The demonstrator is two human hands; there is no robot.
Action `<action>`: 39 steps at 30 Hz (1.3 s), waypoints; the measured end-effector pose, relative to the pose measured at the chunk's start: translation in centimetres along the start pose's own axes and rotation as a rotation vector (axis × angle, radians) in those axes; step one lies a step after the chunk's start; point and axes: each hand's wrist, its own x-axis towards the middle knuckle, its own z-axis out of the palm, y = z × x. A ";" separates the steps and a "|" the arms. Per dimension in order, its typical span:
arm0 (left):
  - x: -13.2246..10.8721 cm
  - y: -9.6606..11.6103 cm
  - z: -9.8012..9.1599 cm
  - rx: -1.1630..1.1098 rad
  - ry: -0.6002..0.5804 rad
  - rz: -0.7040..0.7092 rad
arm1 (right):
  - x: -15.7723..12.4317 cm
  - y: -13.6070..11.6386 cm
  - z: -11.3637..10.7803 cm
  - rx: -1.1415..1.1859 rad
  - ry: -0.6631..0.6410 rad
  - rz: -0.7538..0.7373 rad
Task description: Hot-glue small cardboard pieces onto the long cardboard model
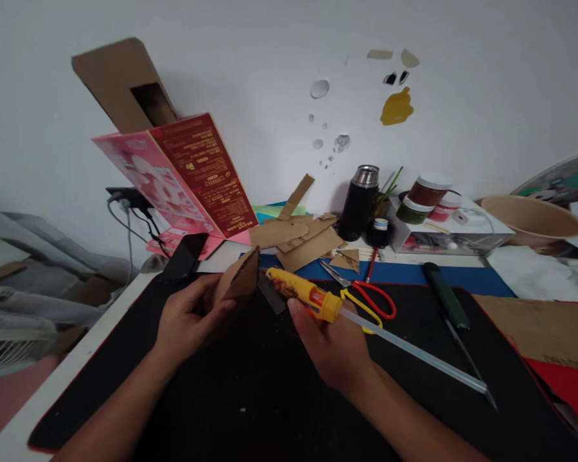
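My left hand [187,321] is closed around a small folded piece of brown cardboard [238,279], held upright over the black mat [250,398]. My right hand [334,350] grips a yellow and orange glue gun [303,294]. Its stained nozzle points left and almost touches the cardboard's edge. A long clear glue stick [414,353] trails from the back of the gun toward the right.
Red and yellow handled scissors [366,296] lie just behind my right hand. A dark green tool [447,303] lies to the right. Cardboard scraps [303,240], a black flask [359,202], paint jars [426,196], a pink and red box [183,176] and a brown bowl [530,221] stand at the back.
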 end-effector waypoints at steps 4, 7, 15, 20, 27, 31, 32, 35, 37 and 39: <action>0.0 0.0 0.0 -0.014 -0.005 -0.009 | 0.0 0.0 0.0 -0.015 0.003 0.011; 0.0 -0.1 0.1 -0.023 0.009 -0.005 | -0.1 0.1 0.1 -0.013 0.009 -0.002; 0.2 0.1 0.0 -0.021 0.003 0.015 | -0.1 0.1 0.2 -0.007 0.009 0.009; 0.1 0.1 0.0 -0.023 0.007 0.010 | -0.1 0.3 0.2 0.005 0.012 0.011; 0.1 0.1 0.1 -0.020 -0.005 -0.001 | -0.1 0.3 0.2 -0.026 0.022 0.004; 0.1 0.0 0.1 -0.037 -0.018 -0.005 | -0.1 0.2 0.1 -0.037 0.027 -0.015; 0.1 0.0 0.0 -0.039 -0.022 -0.005 | -0.1 0.2 0.1 -0.031 0.026 -0.014; 0.1 0.0 0.1 -0.037 -0.019 -0.003 | -0.1 0.1 0.1 -0.010 0.011 0.000; 0.0 0.0 0.1 -0.040 -0.023 -0.003 | -0.1 0.1 0.1 -0.002 0.008 0.013; 0.0 -0.1 0.1 -0.043 -0.032 -0.005 | 0.0 0.1 0.1 -0.001 0.011 0.022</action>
